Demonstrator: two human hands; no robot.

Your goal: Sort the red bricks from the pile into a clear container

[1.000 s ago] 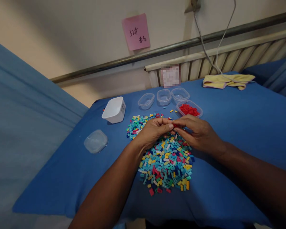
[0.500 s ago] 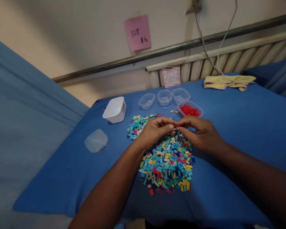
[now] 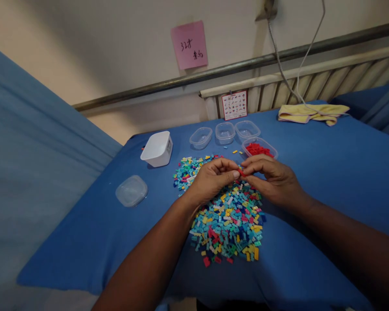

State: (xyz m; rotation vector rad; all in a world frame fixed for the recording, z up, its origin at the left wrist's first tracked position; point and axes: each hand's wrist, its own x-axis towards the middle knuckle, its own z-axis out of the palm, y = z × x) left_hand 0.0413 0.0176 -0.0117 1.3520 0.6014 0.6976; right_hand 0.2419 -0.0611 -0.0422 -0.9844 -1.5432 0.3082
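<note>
Above a large pile of small coloured building bricks (image 3: pixel 230 220), my two hands meet fingertip to fingertip. A small red brick (image 3: pixel 241 172) shows between them. My left hand (image 3: pixel 215 179) pinches it between thumb and fingers. My right hand (image 3: pixel 272 179) touches it from the other side, thumb and fingers closed around its end. Whether it is one piece or several joined cannot be made out. Just behind my right hand stands a clear tub (image 3: pixel 274 147) holding many red bricks (image 3: pixel 257 149).
Three clear tubs, a left one (image 3: pixel 201 137), a middle one (image 3: pixel 224 134) and a right one (image 3: pixel 247 130), stand at the back. A white container (image 3: pixel 157 150) and a clear lid (image 3: pixel 132 191) lie left. A yellow cloth (image 3: pixel 313 114) is at the back right, with a cable over it.
My right hand's fingers have lifted and opened slightly, so more of the red brick shows between my hands. The view has shifted a little.
</note>
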